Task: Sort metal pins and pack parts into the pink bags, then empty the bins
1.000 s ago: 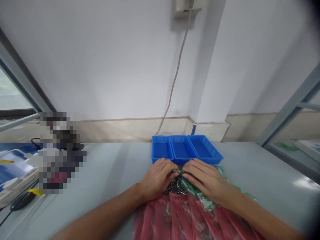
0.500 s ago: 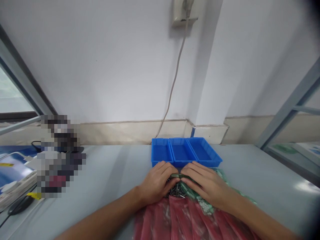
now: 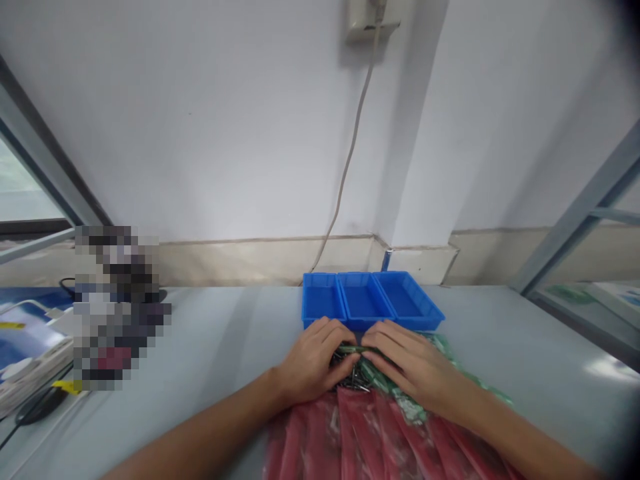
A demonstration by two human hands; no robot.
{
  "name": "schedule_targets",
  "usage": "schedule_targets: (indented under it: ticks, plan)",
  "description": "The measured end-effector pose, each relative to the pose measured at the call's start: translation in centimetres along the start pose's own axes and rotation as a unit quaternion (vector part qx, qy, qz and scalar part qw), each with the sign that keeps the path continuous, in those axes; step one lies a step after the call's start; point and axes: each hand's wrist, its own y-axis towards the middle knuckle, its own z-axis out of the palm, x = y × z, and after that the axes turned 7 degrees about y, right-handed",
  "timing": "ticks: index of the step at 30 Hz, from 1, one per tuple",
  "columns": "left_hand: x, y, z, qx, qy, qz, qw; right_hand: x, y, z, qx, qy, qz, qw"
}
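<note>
My left hand and my right hand meet just in front of the blue trays. Thumbs and fingers of both pinch the folded edge of a green plastic bag. Between the hands, small dark metal pieces that look like screws show in a heap; their exact kind is too small to tell. Part of the green bag spreads out behind and under my right forearm. Nearest me, several red strips in clear plastic lie side by side, partly below my wrists.
Three joined blue trays stand beyond my hands near the wall. On the left are a power strip, a black mouse-like object, cables and a pixelated area. A grey metal frame rises at the right. A cable hangs from the wall socket.
The hands keep their pinch on the green bag's edge and have hardly moved. The whole view has shifted slightly.
</note>
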Motion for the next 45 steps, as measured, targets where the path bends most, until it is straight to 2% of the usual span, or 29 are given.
schedule_targets:
  ticks: [14, 24, 31, 37, 45]
  plan:
    - [0.08, -0.17, -0.30, 0.018, 0.004, -0.005, 1.000, 0.38, 0.00, -0.31, -0.021, 0.005, -0.030, 0.999]
    - [-0.01, -0.01, -0.44, 0.008, 0.008, 0.018, 1.000, 0.40, 0.06, -0.38, -0.019, -0.003, -0.026, 0.999]
    - [0.09, -0.01, -0.23, -0.003, 0.000, 0.011, 1.000, 0.38, 0.14, -0.30, -0.039, -0.006, -0.024, 0.999]
    - [0.26, -0.09, -0.08, -0.016, 0.004, 0.006, 1.000, 0.31, 0.11, -0.40, -0.072, 0.000, 0.013, 0.997]
    - [0.33, -0.19, 0.11, -0.022, 0.036, -0.013, 0.999, 0.24, 0.26, -0.29, -0.039, -0.008, 0.046, 0.998]
